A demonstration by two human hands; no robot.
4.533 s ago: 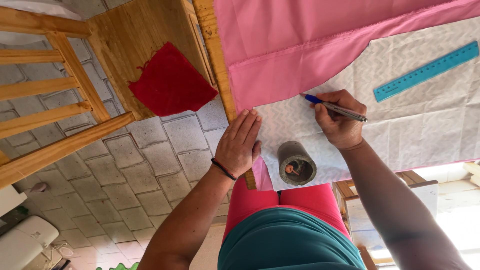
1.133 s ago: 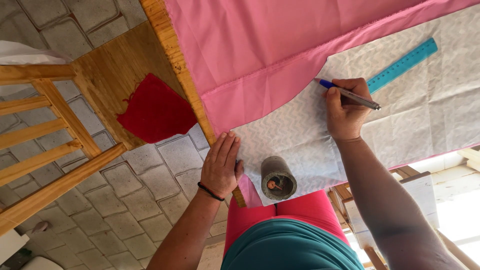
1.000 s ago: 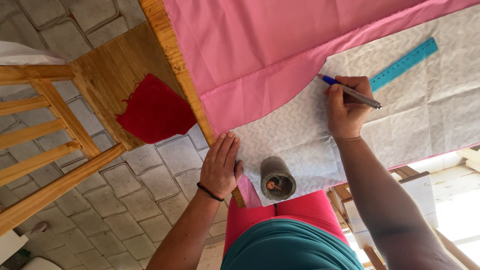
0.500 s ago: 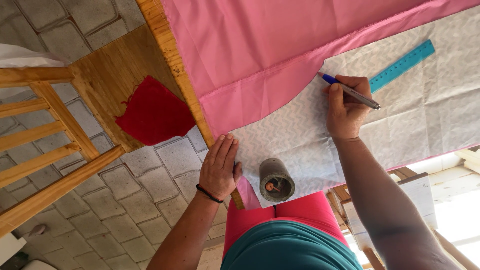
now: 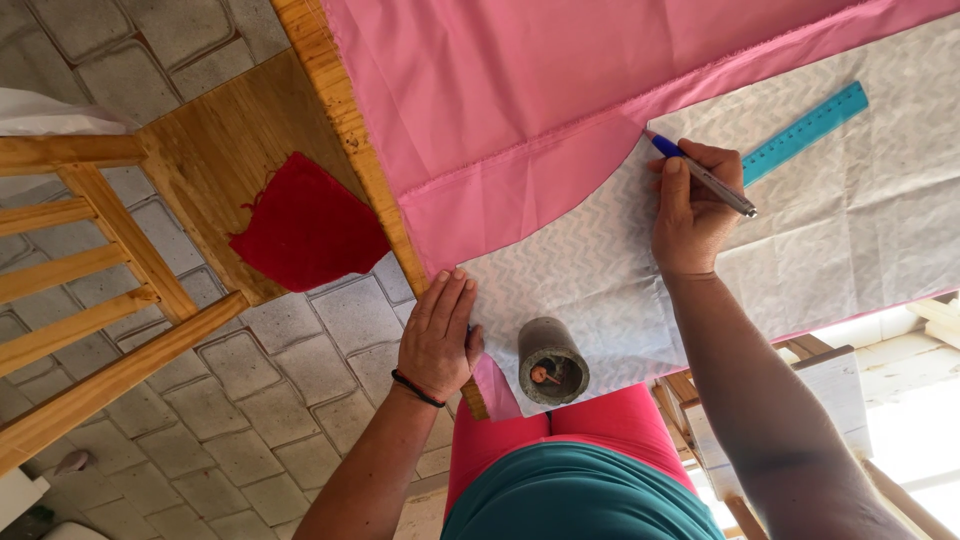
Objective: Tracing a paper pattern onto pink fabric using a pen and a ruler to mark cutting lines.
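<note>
My right hand (image 5: 690, 205) grips a blue pen (image 5: 700, 173), its tip on the curved edge of a grey zigzag-patterned paper piece (image 5: 600, 270) that lies on pink fabric (image 5: 540, 90). My left hand (image 5: 438, 335) lies flat, fingers together, pressing the paper's corner at the table's edge. A grey cylinder (image 5: 552, 360) with a small object inside stands on the paper between my hands. A teal ruler (image 5: 805, 130) lies on the paper just beyond my right hand.
The wooden table edge (image 5: 345, 120) runs beside the fabric. A wooden chair (image 5: 130, 250) with a red cloth (image 5: 305, 225) on its seat stands on the grey paved floor (image 5: 300, 400). Wooden pieces (image 5: 830, 380) sit under the table near my legs.
My right hand with the pen has moved along the paper's curved edge, away from my left hand and toward the ruler. The left hand stays pressed on the corner.
</note>
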